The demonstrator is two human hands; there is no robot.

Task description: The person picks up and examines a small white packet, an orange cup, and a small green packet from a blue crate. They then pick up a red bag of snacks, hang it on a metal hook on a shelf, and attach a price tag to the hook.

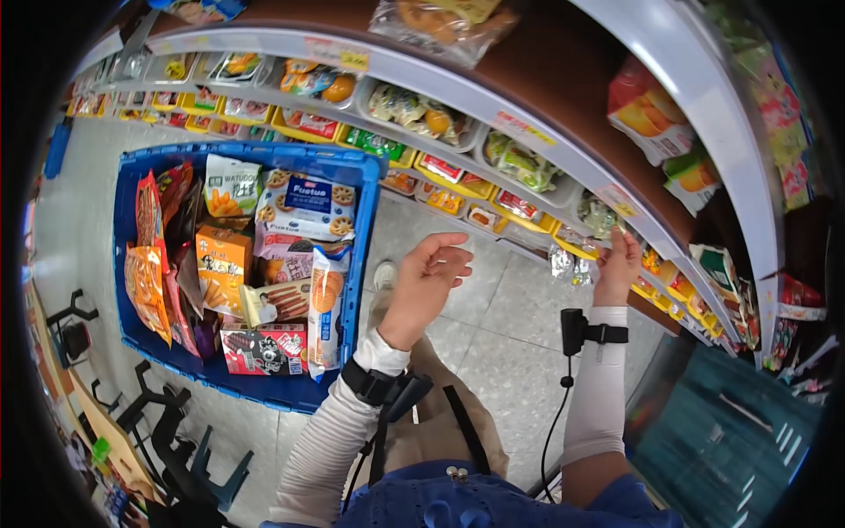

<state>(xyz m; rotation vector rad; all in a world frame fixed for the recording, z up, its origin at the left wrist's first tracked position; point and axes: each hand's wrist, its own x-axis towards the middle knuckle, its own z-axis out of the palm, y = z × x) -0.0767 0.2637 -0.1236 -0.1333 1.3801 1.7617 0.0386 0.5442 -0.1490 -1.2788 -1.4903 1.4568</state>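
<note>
Beside the blue crate, my left hand [429, 282] hangs in the air with its fingers loosely curled and apart, holding nothing. The blue crate [365, 255] holds several snack packs, among them a Fustus biscuit bag [306, 204], an orange box [222, 268] and a white pack with round biscuits [326, 312]. At the shelf on the right, my right hand [619, 260] has its fingertips pressed together at the edge of a green-and-clear packet [597, 216] in a shelf bin. Whether they grip the packet is too small to tell.
Shelves with a white edge [493, 110] run from upper left to lower right, with yellow bins [519, 216] below. A dark green crate [717, 436] stands at lower right. Black stool-like legs [167, 414] are at lower left on the grey tiled floor [493, 361].
</note>
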